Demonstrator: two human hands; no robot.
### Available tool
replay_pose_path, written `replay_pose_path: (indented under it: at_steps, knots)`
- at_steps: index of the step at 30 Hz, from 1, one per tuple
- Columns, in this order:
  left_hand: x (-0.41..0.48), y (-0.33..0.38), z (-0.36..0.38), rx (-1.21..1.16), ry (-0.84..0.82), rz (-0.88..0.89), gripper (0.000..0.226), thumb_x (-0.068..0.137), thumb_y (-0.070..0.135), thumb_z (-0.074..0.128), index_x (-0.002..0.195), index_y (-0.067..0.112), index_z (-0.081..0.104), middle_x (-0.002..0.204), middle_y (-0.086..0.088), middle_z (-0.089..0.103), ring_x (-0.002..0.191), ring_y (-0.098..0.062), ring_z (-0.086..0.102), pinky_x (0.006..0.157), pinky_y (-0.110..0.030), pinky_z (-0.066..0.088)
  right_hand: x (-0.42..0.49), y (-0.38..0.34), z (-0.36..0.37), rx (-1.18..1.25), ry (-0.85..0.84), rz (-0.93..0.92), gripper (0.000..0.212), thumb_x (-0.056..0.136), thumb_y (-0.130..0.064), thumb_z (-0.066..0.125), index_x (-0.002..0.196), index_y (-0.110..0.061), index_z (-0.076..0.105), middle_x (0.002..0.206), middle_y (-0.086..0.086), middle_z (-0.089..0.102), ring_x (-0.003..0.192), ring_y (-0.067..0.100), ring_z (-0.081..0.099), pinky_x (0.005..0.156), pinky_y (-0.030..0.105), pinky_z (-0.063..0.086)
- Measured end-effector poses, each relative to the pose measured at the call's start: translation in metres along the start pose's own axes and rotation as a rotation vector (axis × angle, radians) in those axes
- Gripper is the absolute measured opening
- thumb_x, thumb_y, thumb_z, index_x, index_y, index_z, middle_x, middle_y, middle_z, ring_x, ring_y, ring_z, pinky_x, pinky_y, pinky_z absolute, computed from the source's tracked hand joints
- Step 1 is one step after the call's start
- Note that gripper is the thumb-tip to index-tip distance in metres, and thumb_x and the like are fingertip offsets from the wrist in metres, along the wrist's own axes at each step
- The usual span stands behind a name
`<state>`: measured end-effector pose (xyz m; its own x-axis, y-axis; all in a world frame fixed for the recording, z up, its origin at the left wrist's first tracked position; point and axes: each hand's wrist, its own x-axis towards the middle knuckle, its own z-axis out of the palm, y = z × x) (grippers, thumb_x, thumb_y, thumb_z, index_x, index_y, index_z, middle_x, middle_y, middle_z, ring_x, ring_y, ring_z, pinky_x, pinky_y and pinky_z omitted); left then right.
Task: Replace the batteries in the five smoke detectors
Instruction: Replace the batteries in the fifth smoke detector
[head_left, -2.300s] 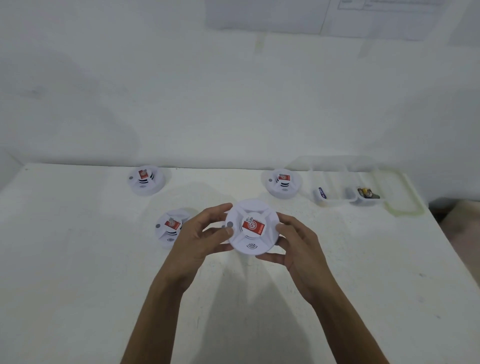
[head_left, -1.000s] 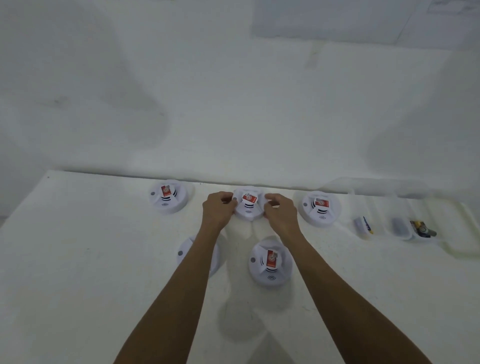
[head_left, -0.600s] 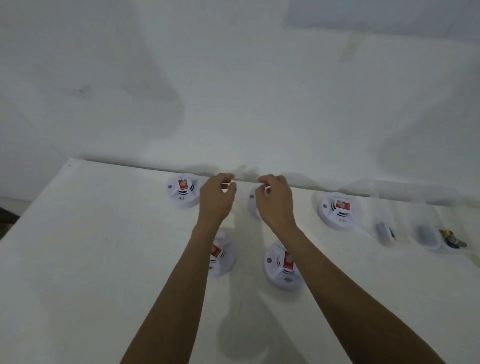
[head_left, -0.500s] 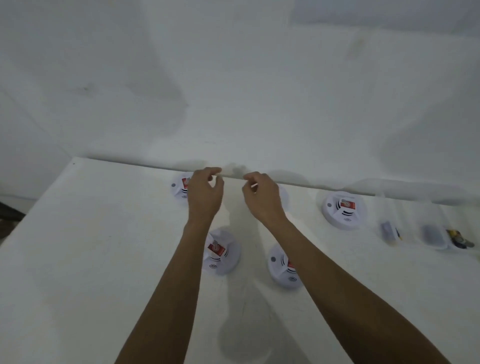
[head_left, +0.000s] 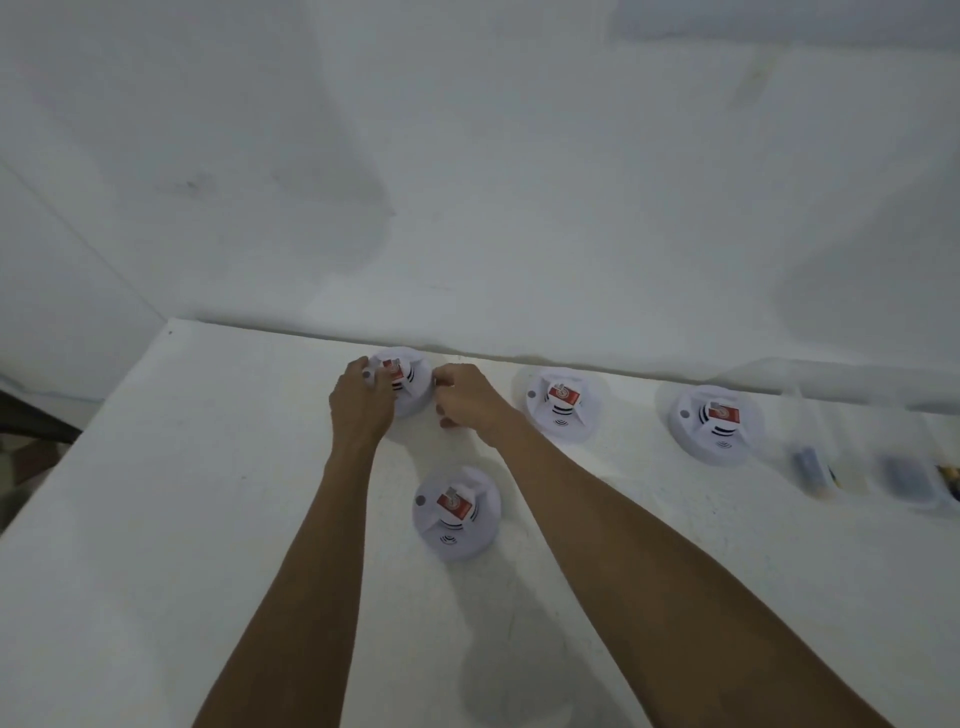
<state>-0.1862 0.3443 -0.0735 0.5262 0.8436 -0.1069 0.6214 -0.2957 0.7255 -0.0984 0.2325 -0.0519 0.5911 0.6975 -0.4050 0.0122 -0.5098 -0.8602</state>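
White round smoke detectors with red labels lie on the white table (head_left: 156, 519). My left hand (head_left: 358, 410) and my right hand (head_left: 467, 400) grip the back-left smoke detector (head_left: 410, 382) by its left and right rim, fingers curled on it. Two more detectors sit along the back edge, the middle one (head_left: 561, 402) and the right one (head_left: 714, 421). A fourth detector (head_left: 457, 512) lies nearer, between my forearms. My right forearm covers the table to the right of it.
A clear plastic tray (head_left: 857, 447) at the far right holds blurred dark batteries (head_left: 808, 465). A white wall rises right behind the back row. The table's left edge runs diagonally at the left.
My hands set a detector down in the middle of the back row, let go, and moved left onto the back-left detector. My view has swung left.
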Motion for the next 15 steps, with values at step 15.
replay_pose_path:
  at_steps: [15]
  knots:
    - [-0.107, 0.082, -0.005, -0.531, -0.355, -0.096, 0.088, 0.065, 0.07, 0.058, 0.136, 0.021, 0.043, 0.135, -0.006, 0.052, 0.114, -0.024, 0.057, 0.091, -0.04, 0.052, -0.118, 0.013, -0.064, 0.658, 0.16, -0.174, 0.021, 0.098, -0.011, 0.045, 0.113, -0.008, 0.058, 0.103, 0.013, 0.069, 0.087, 0.029, 0.068, 0.083, 0.04, 0.056]
